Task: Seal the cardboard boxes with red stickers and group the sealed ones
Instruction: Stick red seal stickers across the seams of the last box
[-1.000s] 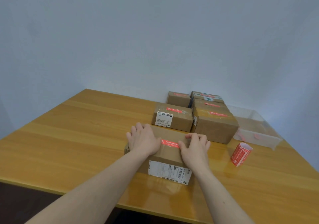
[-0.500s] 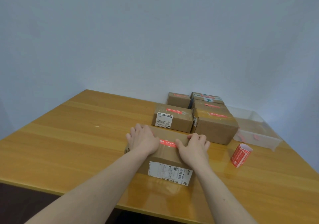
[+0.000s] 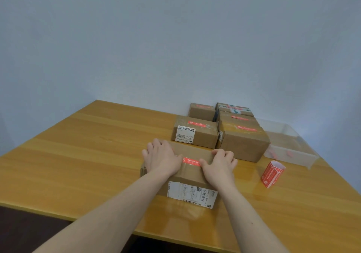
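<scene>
I see the nearest cardboard box (image 3: 192, 153) flat, red sticker (image 3: 191, 161) across its seam; sealed boxes (image 3: 243, 145) grouped at one o'clock.

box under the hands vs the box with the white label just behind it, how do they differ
The near box lies apart from the group, with both the left hand and the right hand resting on its top; the labelled box sits untouched beside the other sealed boxes. The near box's white label is wide and low on its front; the labelled box's is smaller, at its front left. Both are brown cardboard with a red sticker on top.
</scene>
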